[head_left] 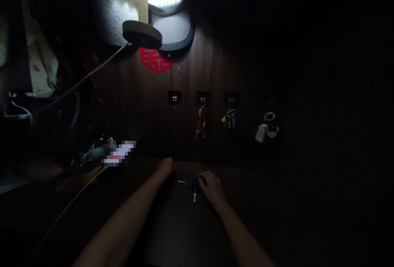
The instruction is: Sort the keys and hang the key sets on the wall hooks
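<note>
Two keys lie on the dark surface between my hands: a key with a blue head (pixel 188 185), its blade pointing left, and a dark-headed key (pixel 194 196) with its pale blade toward me. My left hand (pixel 166 167) is closed beside them on the left; whatever its fingers hold is hidden, though a tiny bright spot shows at its edge. On the right, my right hand (pixel 211 184) rests with bent fingers a little apart, its thumb side close to the dark-headed key. Dim light hides whether it touches that key.
Black hooks on the brown panel carry a red-yellow cord (pixel 202 122), a key bunch with a yellow tag (pixel 230 118) and a ring with pale fobs (pixel 267 129). A lit lamp (pixel 142 33) hangs above. A white cable (pixel 70 202) runs from a blurred-out object (pixel 119 154) at left.
</note>
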Available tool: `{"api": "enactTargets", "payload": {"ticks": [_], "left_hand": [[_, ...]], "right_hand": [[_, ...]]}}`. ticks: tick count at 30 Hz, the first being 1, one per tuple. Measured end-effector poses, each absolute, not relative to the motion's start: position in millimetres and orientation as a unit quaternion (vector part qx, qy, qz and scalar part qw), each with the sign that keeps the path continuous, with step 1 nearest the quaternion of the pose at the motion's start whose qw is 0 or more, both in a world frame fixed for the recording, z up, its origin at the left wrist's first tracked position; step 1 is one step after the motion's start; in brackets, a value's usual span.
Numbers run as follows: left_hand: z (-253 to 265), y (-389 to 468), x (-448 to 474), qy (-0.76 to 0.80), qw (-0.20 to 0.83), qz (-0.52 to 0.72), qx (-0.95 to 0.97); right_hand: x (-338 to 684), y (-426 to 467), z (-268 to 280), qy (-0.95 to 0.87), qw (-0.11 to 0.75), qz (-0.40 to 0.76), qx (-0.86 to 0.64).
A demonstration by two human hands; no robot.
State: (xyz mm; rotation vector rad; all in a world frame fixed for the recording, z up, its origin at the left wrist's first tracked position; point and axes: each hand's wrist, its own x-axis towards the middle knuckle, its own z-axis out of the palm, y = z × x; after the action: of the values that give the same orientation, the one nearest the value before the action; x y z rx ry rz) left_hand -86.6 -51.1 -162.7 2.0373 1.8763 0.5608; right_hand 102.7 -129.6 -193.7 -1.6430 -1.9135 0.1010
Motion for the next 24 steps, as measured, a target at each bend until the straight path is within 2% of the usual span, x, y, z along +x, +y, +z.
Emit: {"api": "enactTargets", "payload": {"ticks": [6, 13, 18, 24], "left_hand": [[-149, -48, -104, 0.614, 0.194, 0.334, 0.688], [-74, -32, -115, 0.571, 0.202, 0.483, 0.632], [-17, -24, -109, 0.524, 0.180, 0.558, 0.617], [21, -14, -99, 0.492, 0.091, 0.626, 0.598]], "right_hand": [[102, -130, -195, -0.727, 0.303, 0.034, -0.615], [102, -129, -197, -0.726, 0.301, 0.021, -0.617], [102, -128, -197, -0.725, 0.301, 0.017, -0.620], [102, -127, -199, -0.726, 0.297, 0.013, -0.621]]}}
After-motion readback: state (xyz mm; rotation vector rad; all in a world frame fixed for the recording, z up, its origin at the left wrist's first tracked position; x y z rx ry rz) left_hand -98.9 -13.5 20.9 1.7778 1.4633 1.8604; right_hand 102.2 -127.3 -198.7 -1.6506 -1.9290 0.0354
